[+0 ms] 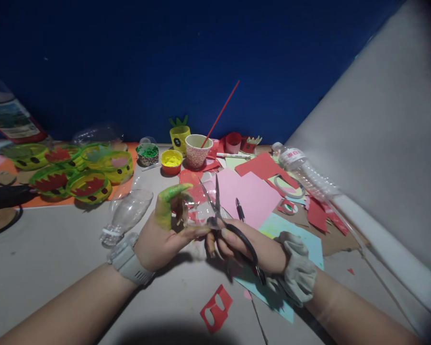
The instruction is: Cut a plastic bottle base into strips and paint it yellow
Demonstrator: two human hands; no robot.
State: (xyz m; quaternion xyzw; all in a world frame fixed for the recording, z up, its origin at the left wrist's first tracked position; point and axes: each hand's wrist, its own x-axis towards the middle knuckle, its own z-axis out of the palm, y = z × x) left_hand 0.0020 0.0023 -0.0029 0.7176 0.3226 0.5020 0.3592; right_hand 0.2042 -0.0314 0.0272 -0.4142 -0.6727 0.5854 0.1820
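Here the left hand (161, 235), its fingers smeared with green paint, pinches a clear plastic piece (197, 203) between thumb and fingertips above the table (57, 249). The right hand (237, 244) grips black-handled scissors (230, 225), fingers curled through the loops, with the blades parted and pointing up against the plastic piece. A grey watch (129, 261) sits on the left wrist and a grey scrunchie (296, 268) on the right.

Just left of the hands lies a cut bottle top (127, 215), clear, on its side. Behind the blades lie pink paper (251, 194) with a pen (240, 209) on it, red paper (262, 166) beyond, and pale blue paper (290, 230) under the right wrist. A whole bottle (305, 172) lies at the right, close to the wall.

Farther back stand a patterned cup (197, 151) holding a red stick (221, 112), a yellow paint pot (171, 161), a pot of green bits (147, 154) and a yellow pineapple cup (180, 136). At the left, yellow-green rings (89, 184) with red insides sit on orange paper. A red offcut (216, 308) lies near the table edge, between the forearms.
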